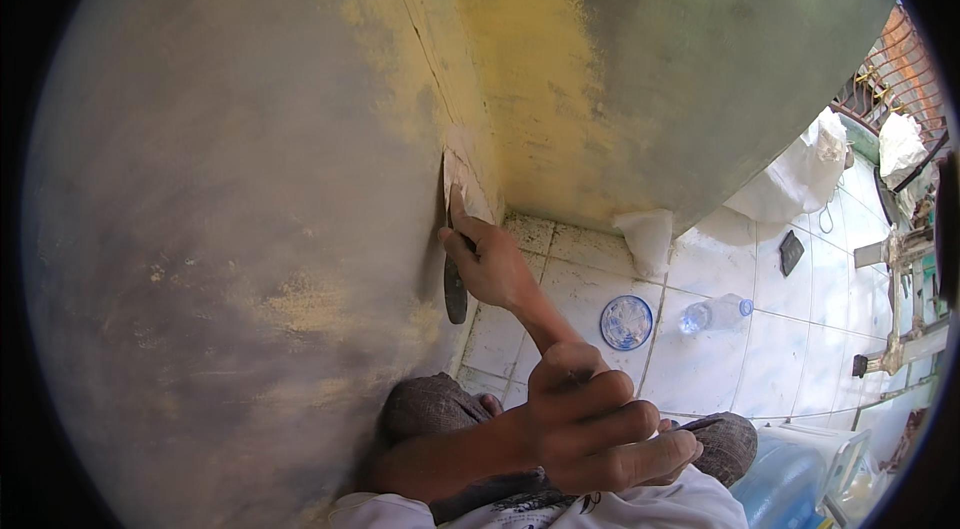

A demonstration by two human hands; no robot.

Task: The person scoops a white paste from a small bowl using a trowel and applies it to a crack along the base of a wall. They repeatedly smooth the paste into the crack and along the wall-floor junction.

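Observation:
My right hand (490, 264) grips a putty knife (456, 296) by its dark handle, the index finger stretched along the blade. The blade lies against the wall (250, 159) beside the corner, over a pale, whitish patch (462, 144) at the lower end of a long crack (410, 14). Nearer to me, my left hand (600, 419) is raised in front of my lap, its forearm crossing from the lower left. Its fingers are curled inward, and whatever they hold, if anything, is hidden. Below the left hand are my white shirt (660, 499) and dark-clad knees (435, 404).
On the white tiled floor (690, 369) lie a round blue-rimmed lid (627, 322), a clear plastic bottle (715, 314) and a dark flat piece (791, 253). White sacking (800, 169) leans by the wall's end. A blue translucent container (785, 479) stands at lower right, near a pale frame (905, 329).

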